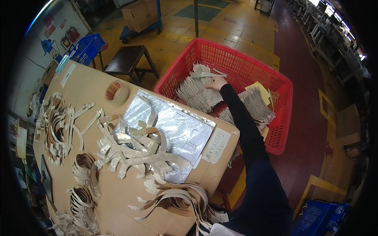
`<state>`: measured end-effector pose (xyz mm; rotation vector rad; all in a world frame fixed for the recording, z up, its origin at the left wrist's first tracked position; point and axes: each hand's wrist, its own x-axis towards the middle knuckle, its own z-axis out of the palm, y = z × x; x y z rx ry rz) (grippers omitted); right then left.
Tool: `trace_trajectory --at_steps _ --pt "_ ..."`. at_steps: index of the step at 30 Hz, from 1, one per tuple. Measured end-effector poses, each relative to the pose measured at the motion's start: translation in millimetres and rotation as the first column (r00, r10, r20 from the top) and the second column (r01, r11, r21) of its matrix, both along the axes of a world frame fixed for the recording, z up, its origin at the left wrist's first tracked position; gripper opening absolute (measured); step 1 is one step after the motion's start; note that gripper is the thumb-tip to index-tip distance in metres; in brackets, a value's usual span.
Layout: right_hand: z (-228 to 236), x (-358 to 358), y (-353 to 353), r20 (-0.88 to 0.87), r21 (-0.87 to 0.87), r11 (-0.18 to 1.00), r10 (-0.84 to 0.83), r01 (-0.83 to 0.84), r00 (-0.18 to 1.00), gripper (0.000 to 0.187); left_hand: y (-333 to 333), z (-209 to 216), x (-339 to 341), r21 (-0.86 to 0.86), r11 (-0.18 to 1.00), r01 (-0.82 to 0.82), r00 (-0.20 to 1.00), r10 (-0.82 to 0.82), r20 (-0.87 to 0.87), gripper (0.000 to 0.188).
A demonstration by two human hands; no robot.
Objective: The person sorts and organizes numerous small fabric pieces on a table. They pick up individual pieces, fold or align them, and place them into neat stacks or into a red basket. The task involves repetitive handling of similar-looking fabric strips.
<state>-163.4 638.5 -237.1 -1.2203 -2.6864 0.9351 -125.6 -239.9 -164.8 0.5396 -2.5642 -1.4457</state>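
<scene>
My right arm, in a dark sleeve, stretches over the table corner into a red plastic basket (236, 53). There my right hand (215, 83) is closed on a pale strap (208, 74) at the top of a stacked bundle of straps (193, 92). A second bundle of straps (258, 106) lies to its right, partly behind my forearm. Nearer me, a loose pile of beige straps (145, 151) covers part of a plastic-sleeved paper sheet (185, 126). More curved straps (185, 196) hang at the table's near edge. My left hand is out of view.
On the tan table (130, 200) are a tape roll (117, 93), a heap of straps (57, 133) and coiled straps (82, 200). A dark stool (128, 57) stands beyond the table, left of the basket. Blue crates (321, 216) sit at lower right.
</scene>
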Motion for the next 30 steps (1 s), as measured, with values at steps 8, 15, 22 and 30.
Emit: trace_trajectory --at_steps 8,15,22,30 --pt "0.3 2.5 -1.6 -0.065 -0.008 1.0 0.004 -0.005 0.998 0.07 -3.4 1.2 5.1 -0.002 1.0 -0.015 1.0 0.015 -0.002 0.029" --pt "9.9 2.1 -4.0 0.006 -0.088 0.996 0.004 -0.004 1.0 0.077 -8.1 4.1 10.7 -0.006 1.0 -0.016 1.0 0.016 -0.002 0.03" --pt "-39.7 -1.9 21.9 -0.059 0.116 0.993 0.028 -0.021 0.998 0.057 -34.2 9.1 43.2 -0.013 0.998 -0.055 0.998 0.055 -0.02 0.031" --pt "-106.9 25.7 81.7 -0.33 -0.296 0.946 0.029 -0.132 0.944 0.041 -81.9 15.5 164.9 0.087 0.993 -0.084 0.992 0.092 -0.091 0.033"
